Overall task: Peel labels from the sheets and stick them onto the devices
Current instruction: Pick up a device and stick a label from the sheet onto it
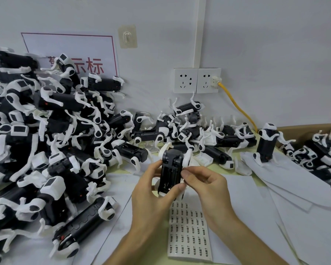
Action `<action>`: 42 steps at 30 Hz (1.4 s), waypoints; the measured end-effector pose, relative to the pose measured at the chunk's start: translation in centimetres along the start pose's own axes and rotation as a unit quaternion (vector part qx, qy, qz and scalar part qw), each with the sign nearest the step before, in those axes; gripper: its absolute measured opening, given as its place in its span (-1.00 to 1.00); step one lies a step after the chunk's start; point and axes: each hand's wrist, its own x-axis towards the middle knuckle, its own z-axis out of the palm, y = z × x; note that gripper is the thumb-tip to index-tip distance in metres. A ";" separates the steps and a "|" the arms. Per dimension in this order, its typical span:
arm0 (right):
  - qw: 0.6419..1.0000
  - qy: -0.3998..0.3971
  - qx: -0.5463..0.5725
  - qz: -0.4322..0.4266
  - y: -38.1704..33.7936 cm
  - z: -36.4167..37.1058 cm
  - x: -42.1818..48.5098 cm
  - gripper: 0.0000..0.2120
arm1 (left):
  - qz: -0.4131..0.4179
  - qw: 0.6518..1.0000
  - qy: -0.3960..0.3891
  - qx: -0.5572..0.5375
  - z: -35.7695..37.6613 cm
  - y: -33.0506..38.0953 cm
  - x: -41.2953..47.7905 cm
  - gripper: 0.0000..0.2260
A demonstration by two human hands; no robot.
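1. Left hand (151, 192) curled round a black-and-white device (170, 169), thumb on its left side and fingers at its lower right, gripping it upright.
2. Right hand (204, 182) with fingers curled, thumb and forefinger pinching at the right edge of the same device; impossible to tell whether a label sits between them.
3. Open underside of the held device turned toward the camera, white legs spread at its top.
4. Label sheet (187, 226) flat just below the hands and between the forearms, covered in rows of small printed labels.
5. White paper sheets (285, 197) spread beneath and to the right.
6. Big heap of like devices (46, 140) at the left against the wall, with a lower row (189, 131) behind the hands.
7. One more (266, 144) standing on end at the right, beside a cardboard box (304, 128) holding others.
8. On the wall: double socket (197, 80) with a yellow cable (237, 106) plugged in, and a red-bordered sign (71, 52) partly hidden by the heap.
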 end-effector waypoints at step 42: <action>0.996 -0.020 0.033 0.075 1.4 0.1 0.1 -0.93 | 0.017 0.999 0.027 0.028 0.0 0.8 -0.7 -0.52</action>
